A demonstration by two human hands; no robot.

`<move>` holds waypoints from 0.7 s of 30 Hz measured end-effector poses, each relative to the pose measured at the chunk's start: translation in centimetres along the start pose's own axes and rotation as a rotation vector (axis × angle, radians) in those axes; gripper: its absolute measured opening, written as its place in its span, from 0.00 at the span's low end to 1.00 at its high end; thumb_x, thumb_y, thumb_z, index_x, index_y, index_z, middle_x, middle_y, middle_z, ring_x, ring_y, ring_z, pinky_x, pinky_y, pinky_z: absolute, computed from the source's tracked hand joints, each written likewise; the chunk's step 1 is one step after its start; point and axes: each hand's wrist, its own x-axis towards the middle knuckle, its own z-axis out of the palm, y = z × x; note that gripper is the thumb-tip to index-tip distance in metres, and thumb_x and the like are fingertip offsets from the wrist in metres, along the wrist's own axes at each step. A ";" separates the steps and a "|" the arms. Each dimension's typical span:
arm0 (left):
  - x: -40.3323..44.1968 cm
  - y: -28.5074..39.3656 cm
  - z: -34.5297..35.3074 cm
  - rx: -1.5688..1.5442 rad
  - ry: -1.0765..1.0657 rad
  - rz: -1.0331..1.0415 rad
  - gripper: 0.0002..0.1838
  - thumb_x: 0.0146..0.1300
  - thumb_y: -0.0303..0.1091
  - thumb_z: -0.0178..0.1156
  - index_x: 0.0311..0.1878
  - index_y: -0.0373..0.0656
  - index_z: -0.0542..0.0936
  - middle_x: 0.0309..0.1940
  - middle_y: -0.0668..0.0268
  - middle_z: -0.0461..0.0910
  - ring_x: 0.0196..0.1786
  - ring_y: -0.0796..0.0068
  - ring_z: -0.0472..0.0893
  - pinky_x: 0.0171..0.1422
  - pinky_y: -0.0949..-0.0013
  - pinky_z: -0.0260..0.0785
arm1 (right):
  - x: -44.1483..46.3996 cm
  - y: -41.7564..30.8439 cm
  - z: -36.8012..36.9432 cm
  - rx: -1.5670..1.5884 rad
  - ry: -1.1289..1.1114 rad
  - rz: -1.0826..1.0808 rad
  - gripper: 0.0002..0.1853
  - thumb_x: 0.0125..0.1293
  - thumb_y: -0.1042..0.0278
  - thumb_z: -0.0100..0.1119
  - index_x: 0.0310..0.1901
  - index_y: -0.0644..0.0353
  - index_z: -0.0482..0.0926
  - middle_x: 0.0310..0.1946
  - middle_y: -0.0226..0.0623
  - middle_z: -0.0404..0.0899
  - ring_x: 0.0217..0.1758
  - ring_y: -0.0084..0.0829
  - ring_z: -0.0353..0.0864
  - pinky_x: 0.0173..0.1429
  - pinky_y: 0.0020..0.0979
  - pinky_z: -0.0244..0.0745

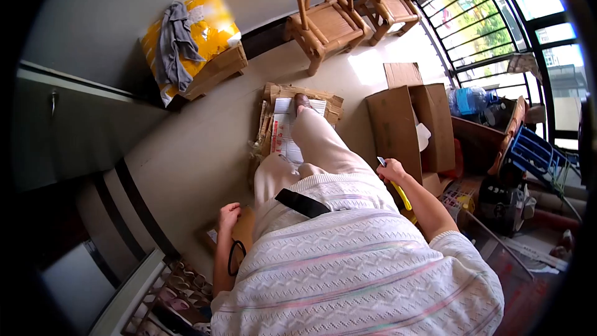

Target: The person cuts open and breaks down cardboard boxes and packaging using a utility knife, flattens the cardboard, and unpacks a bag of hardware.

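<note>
Knife clamped in right hand; left hand curled, tightness can't be told. Leg could get nicked if it's swung inward.

Yellow cutter, brown carton, white zigzag top with pink stripes.

Floor: open lane between cabinet at left edge and flattened cardboard mid-floor; room to pass. Far edge: wooden chairs and yellow parcel stand in the way. Toward right edge: open carton blocks ahead of right hand, cutter in its grip; plastic bottle crowds carton's right side. Near left corner: shoe rack obstructs.
</note>
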 end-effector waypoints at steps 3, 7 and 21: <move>-0.5 -1.3 0.5 0.013 -0.008 -0.042 0.14 0.54 0.27 0.55 0.45 0.38 0.79 0.28 0.67 0.79 0.24 0.81 0.75 0.24 0.76 0.66 | -2.4 4.4 1.0 -0.005 -0.035 0.056 0.09 0.49 0.65 0.56 0.26 0.63 0.76 0.19 0.35 0.80 0.17 0.25 0.79 0.26 0.25 0.75; -2.0 -1.8 1.6 -0.023 0.006 -0.039 0.14 0.54 0.27 0.54 0.45 0.38 0.79 0.28 0.67 0.79 0.23 0.81 0.74 0.24 0.76 0.65 | -3.6 8.8 0.6 -0.015 -0.015 0.134 0.09 0.48 0.66 0.57 0.27 0.64 0.76 0.19 0.35 0.80 0.18 0.25 0.79 0.26 0.26 0.75; -11.1 -15.7 11.5 -0.135 0.104 -0.272 0.15 0.57 0.30 0.53 0.46 0.39 0.79 0.29 0.65 0.79 0.26 0.78 0.76 0.24 0.74 0.65 | 0.9 7.7 -0.3 -0.056 -0.105 -0.083 0.09 0.52 0.65 0.57 0.30 0.62 0.74 0.21 0.35 0.79 0.15 0.23 0.74 0.20 0.25 0.71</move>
